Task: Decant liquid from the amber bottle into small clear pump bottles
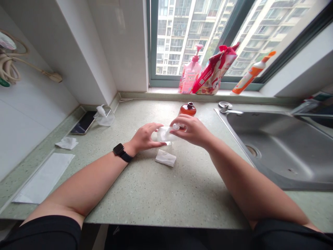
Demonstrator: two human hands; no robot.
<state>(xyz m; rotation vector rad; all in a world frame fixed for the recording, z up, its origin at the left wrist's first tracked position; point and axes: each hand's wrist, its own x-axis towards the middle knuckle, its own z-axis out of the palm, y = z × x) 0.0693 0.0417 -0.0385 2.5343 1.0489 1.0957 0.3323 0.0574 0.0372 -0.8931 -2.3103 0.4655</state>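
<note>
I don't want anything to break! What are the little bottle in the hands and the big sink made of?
The little bottle looks like clear glossy plastic: you see through it, though it could be glass. The sink looks like brushed steel: grey, with soft dull reflections.

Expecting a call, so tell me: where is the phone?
In the head view, the phone lies flat on the countertop at far left by the wall, just left of the crumpled clear bag.
</note>
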